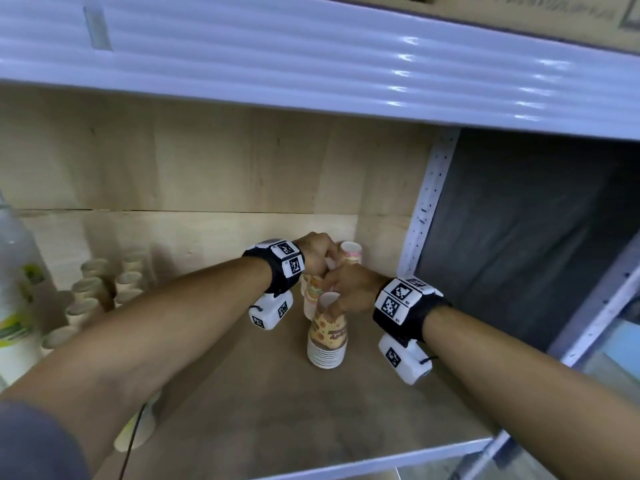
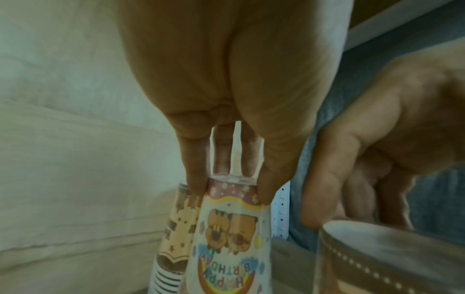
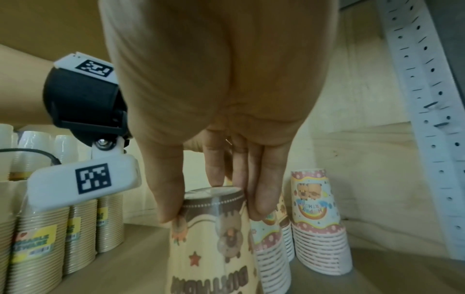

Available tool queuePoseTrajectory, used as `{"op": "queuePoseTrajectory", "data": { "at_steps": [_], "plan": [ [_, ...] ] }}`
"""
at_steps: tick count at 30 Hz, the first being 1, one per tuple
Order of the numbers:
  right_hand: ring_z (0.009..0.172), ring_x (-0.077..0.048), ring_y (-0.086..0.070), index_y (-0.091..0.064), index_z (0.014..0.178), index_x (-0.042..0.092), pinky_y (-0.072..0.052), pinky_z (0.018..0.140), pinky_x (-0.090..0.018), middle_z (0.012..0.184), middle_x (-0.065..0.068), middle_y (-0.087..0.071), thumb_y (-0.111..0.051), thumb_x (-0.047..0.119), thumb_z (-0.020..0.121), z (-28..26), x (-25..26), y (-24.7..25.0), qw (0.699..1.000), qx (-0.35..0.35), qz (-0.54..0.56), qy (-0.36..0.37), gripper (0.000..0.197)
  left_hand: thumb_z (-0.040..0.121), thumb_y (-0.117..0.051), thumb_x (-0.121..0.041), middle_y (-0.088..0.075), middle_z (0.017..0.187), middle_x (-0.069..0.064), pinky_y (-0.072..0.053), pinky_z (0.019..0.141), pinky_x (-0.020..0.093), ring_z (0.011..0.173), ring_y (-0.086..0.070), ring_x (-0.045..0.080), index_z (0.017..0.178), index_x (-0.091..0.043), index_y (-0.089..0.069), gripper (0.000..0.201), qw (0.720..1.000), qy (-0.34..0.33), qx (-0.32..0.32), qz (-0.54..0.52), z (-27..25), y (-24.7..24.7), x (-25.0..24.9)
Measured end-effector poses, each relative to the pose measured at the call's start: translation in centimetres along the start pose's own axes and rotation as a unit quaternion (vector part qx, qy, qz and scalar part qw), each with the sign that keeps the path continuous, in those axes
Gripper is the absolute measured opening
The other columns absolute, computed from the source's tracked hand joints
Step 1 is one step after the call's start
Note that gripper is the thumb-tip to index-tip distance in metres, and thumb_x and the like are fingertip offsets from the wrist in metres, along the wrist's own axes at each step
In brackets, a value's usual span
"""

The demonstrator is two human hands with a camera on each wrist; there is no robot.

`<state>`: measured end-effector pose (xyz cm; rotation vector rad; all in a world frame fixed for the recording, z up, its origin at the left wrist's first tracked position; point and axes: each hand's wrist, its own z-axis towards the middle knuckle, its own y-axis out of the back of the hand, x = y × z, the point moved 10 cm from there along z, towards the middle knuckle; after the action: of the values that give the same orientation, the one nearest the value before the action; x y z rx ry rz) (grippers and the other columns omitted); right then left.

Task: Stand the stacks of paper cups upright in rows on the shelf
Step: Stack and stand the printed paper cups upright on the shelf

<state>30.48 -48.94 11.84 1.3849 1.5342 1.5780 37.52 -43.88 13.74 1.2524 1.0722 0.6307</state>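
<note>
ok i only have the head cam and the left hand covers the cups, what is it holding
observer: The left wrist view shows the left hand pinching the top of a pink-banded happy birthday stack with its fingertips.
operator: and the right one, same print
observer: No. In the right wrist view the right hand grips the top of a cream stack with a brown band and stars.
operator: i only see the top of the one in the corner, is it standing
observer: Yes. The right wrist view shows the corner stack rims down on the shelf board, beside the perforated post, with neither hand on it.
</note>
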Motion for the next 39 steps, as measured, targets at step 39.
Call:
{"op": "queuePoseTrajectory", "data": {
  "at_steps": [39],
  "plan": [
    [0.091,-0.012,-0.066,-0.062,0.105,0.031,-0.057,0.081,-0.039,0.097,0.008,-0.068,-0.064,0.056,0.069,3.9,-5.0,1.7,0.997,-0.060,0.050,-0.016,0.044,0.081,-0.076,-0.038,-0.061,0.119,-0.006,-0.048,0.093,0.032,0.108,-0.057,0.015,0.124,-0.026,-0.065,0.046,0.995,0.033,0.089,0.001,-6.8,-1.0,-1.7]
  ]
}}
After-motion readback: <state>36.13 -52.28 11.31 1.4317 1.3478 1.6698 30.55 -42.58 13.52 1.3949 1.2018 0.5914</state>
